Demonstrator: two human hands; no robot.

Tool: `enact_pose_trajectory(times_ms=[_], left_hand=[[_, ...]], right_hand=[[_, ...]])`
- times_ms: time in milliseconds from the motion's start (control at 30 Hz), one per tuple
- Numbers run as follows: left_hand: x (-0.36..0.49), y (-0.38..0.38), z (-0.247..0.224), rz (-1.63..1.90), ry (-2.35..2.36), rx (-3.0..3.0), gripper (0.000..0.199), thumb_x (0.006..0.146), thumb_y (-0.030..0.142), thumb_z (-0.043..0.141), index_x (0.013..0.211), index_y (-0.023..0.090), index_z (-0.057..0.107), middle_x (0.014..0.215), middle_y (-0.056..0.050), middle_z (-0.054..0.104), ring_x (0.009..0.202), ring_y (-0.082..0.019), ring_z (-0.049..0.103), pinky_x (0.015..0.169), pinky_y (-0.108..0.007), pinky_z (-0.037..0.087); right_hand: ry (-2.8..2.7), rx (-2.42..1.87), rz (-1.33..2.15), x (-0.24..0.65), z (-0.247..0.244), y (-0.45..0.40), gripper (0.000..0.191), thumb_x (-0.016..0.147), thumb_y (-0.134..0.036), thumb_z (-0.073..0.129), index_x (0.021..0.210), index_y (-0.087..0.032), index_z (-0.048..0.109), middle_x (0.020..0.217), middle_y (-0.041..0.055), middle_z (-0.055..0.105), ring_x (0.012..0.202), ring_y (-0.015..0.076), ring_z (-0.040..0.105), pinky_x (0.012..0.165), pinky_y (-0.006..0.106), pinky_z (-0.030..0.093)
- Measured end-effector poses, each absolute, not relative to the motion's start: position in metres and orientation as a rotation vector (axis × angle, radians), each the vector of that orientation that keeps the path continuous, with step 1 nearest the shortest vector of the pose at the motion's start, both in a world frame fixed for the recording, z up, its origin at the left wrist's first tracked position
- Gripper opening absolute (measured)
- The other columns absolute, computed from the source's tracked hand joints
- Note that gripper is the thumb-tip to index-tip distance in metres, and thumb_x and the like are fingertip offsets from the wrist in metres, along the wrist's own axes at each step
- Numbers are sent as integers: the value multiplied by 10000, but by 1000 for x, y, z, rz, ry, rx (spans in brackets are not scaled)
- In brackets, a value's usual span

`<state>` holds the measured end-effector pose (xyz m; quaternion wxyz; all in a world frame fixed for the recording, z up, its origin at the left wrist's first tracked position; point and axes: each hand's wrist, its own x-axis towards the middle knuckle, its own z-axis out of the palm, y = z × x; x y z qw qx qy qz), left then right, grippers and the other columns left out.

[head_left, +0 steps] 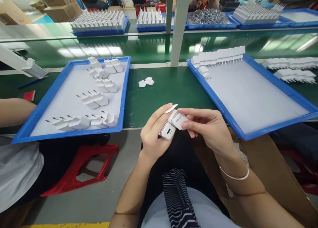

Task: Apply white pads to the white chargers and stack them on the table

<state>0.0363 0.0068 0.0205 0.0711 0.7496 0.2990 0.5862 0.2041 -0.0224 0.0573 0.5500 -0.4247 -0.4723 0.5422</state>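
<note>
Above my lap, in front of the bench edge, my left hand is closed around a white wall charger with its port face towards me. A thin white flat piece sticks up at the fingertips of that hand. Thumb and fingers of my right hand pinch a second white charger, which has grey print on its face. The two chargers touch or nearly touch; I cannot tell which. Beyond my hands, several small white flat pieces lie in a loose pile on the green bench.
Left stands a blue-rimmed tray with rows of pronged chargers. A similar tray on the right has a row of chargers along its far side. A metal post rises ahead. A neighbour's arm reaches in from the left.
</note>
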Motion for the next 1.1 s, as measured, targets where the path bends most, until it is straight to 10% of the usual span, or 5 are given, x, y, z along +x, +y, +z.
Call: enact_pose_trajectory(times_ms=[1100], left_hand=[[31, 11, 15, 1634, 769, 2344, 411, 870, 108, 721, 1267, 186, 647, 1320, -93, 701, 1150, -213, 712, 994, -317, 612]], right_hand=[[-979, -1022, 1549, 209, 52, -8, 352, 723, -173, 880, 1010, -195, 678, 563, -44, 669, 406, 46, 474, 419, 149, 364]])
